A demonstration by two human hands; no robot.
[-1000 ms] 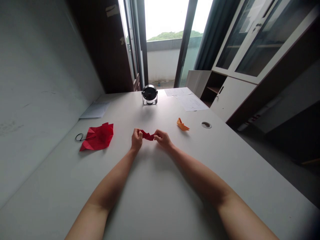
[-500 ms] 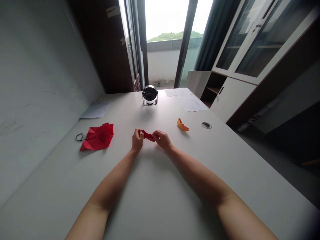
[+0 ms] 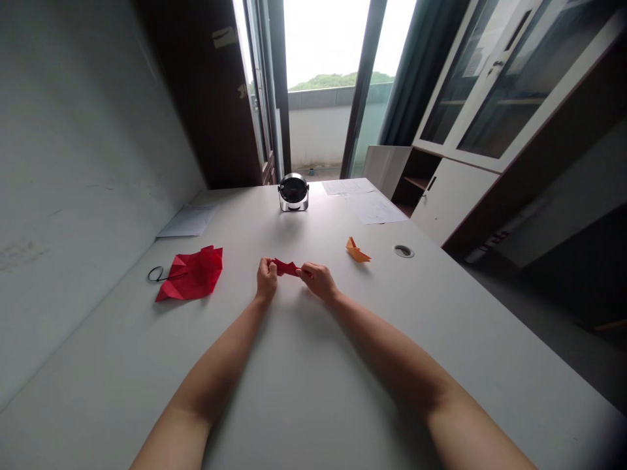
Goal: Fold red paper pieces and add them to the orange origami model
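A small folded piece of red paper is held just above the white table, between both hands. My left hand is closed and pinches its left end. My right hand is closed and pinches its right end. Part of the paper is hidden under the fingers.
A larger crumpled red paper lies at the left with a black loop beside it. An orange folded paper figure sits at the right, near a round cable hole. A small round fan and white sheets are at the back.
Both hands stay pinched on the red paper and have shifted only slightly. The view has tilted a little, so everything sits a bit differently in the picture.
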